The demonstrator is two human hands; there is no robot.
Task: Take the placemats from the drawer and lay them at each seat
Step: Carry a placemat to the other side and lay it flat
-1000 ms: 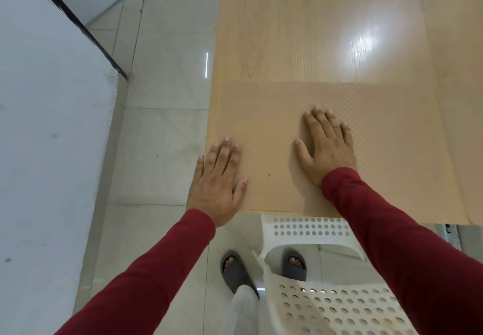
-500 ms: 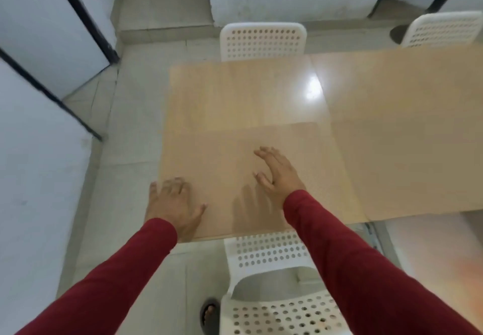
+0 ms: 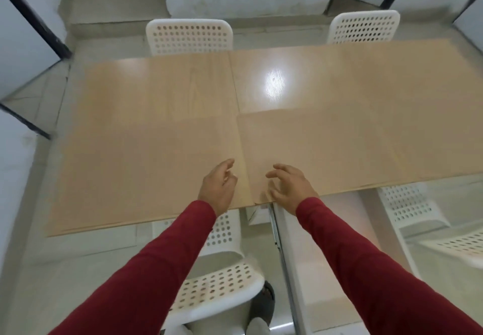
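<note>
under the left hand (image 3: 218, 187) lies one tan placemat (image 3: 146, 170), flat on the table (image 3: 167, 86), thin and nearly the same colour as the wood, its near edge along the table's edge. just right of that hand a second matching placemat (image 3: 326, 149) lies edge to edge with the first. the right hand (image 3: 290, 188) hovers at its near left corner, fingers loosely curled and apart, gripping nothing. the left hand's fingers are relaxed too.

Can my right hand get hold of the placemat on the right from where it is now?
Probably yes. The right hand hangs over the near left corner of the right placemat, fingers spread, nothing between them.
</note>
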